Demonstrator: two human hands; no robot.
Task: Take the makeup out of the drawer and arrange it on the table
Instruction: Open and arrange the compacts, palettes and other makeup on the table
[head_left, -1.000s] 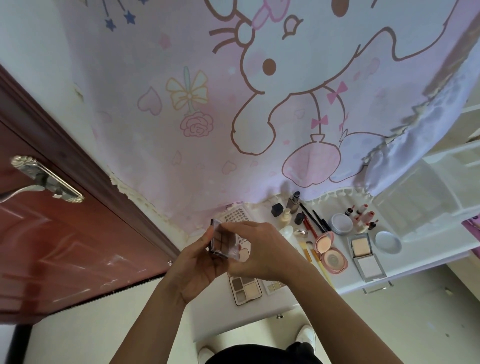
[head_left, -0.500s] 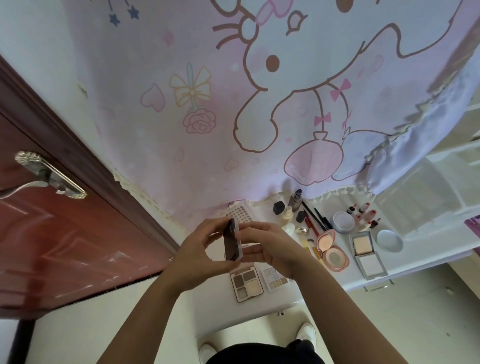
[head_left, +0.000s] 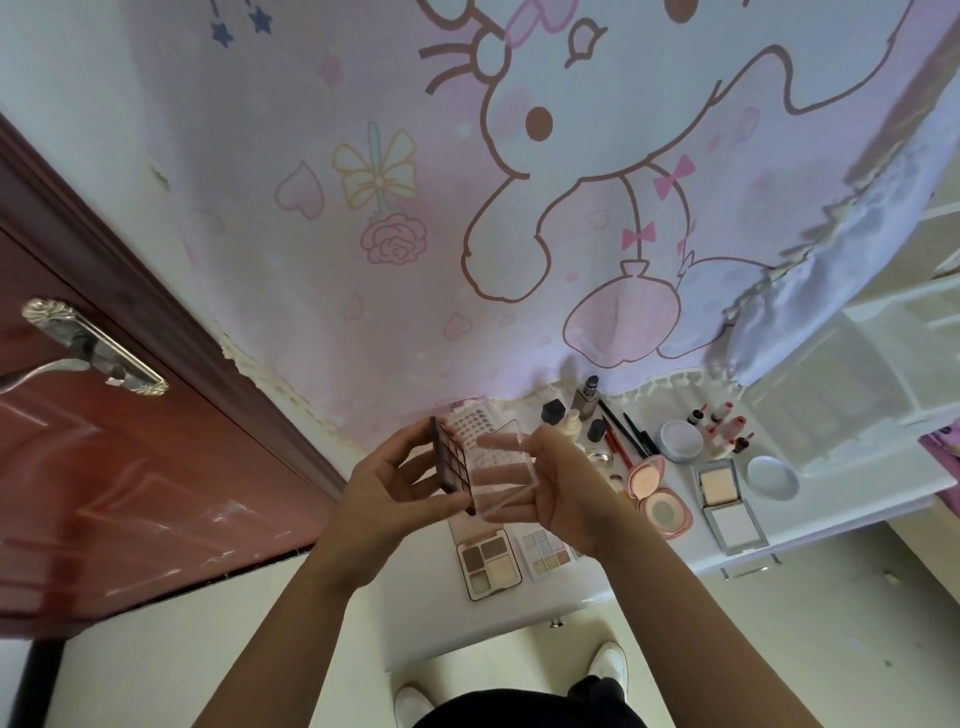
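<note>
Our left hand (head_left: 384, 493) grips the palette (head_left: 453, 463), our right hand (head_left: 566, 493) its clear lid (head_left: 503, 467); overbending could snap them apart.

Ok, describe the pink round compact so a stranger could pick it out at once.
Start at the white table under the cartoon curtain. Near its front edge, left of the square silver compact, lies the pink compact, open. It is the only round, pink, hinged case there.
</note>
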